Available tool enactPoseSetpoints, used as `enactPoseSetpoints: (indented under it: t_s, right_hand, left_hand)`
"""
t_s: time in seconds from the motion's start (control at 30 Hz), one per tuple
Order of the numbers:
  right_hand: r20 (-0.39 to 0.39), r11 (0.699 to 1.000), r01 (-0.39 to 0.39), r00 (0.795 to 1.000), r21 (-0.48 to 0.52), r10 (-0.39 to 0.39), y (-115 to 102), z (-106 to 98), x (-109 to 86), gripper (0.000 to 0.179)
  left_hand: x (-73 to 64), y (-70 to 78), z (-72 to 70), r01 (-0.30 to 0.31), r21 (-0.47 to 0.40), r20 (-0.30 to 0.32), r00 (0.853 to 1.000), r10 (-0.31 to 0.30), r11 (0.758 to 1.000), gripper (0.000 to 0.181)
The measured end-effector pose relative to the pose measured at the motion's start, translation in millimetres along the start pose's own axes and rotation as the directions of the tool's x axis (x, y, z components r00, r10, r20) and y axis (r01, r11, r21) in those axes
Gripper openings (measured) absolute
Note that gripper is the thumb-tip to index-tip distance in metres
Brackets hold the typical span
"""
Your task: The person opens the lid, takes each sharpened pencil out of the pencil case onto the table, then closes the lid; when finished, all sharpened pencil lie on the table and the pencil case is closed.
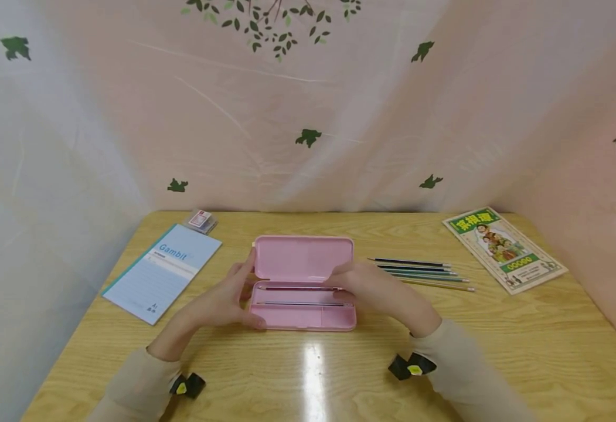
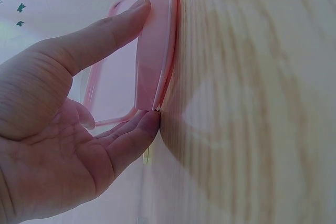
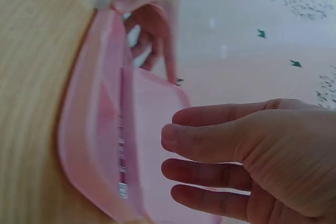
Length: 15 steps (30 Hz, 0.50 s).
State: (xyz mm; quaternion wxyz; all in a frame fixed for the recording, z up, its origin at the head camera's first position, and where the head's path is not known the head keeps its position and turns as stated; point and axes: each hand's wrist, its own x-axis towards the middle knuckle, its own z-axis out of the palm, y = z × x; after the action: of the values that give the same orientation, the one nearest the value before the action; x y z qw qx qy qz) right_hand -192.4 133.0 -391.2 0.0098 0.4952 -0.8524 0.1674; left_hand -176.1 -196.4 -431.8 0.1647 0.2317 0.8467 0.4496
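A pink pencil case (image 1: 286, 318) lies with its lid (image 1: 299, 258) raised at the back. Two pencils, a dark red one (image 1: 297, 288) and a dark striped one (image 1: 302, 303), lie lengthwise inside. My left hand (image 1: 220, 302) grips the case's left end. In the left wrist view its thumb (image 2: 123, 24) presses the case wall, with the fingers at the other corner. Over the case's right part hovers my right hand (image 1: 378, 290). The right wrist view shows its fingers (image 3: 210, 174) fairly straight, with nothing held between them.
Several pencils (image 1: 426, 278) lie on the wooden table (image 1: 265, 375) right of the case, partly behind the right hand. A blue notebook (image 1: 162, 272) and a small clear box (image 1: 200, 221) are at the left. A green-and-cream booklet (image 1: 505, 249) lies at the right.
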Motion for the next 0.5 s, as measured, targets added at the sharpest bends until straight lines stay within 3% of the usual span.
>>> enactPoseSetpoints:
  t_s: [0.27, 0.5]
  right_hand:
    - [0.063, 0.993, -0.114, 0.992, 0.020, 0.112, -5, 21, 5.9, 0.017]
    - [0.068, 0.992, -0.130, 0.989, 0.005, 0.129, -4, 27, 6.8, 0.019]
  left_hand:
    - [-0.8, 1.9, 0.1, 0.007, -0.012, 0.000, 1.000, -0.007, 1.000, 0.139]
    - [-0.7, 1.5, -0.5, 0.021, -0.007, 0.004, 1.000, -0.021, 1.000, 0.138]
